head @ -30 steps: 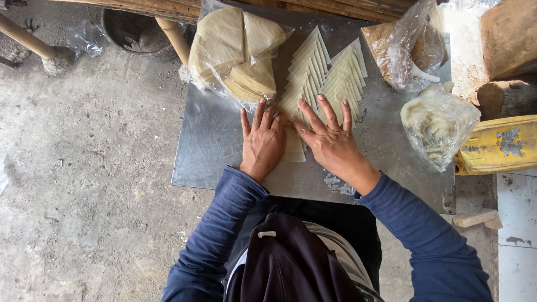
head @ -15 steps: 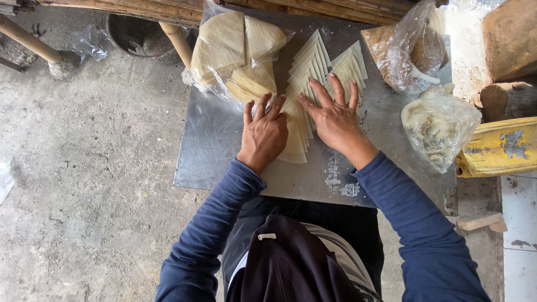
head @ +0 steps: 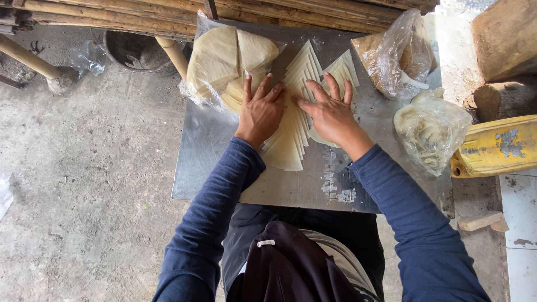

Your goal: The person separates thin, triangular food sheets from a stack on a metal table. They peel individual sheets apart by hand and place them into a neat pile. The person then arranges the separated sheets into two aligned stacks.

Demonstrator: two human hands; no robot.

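Pastry triangles (head: 291,126) lie fanned in overlapping rows on the metal worktop (head: 212,168), and we press both palms flat on them. Our left hand (head: 260,112) rests open on the near row, beside the bagged stack of wrappers (head: 224,61); our right hand (head: 330,112) lies open, fingers spread, over the second row (head: 342,70). We judge that we are spreading the sheets out evenly. A further push would need light, level pressure so the thin edges do not tear.

single head-worn view, looking steeply down, close above metal tabletop (head: 224,179)
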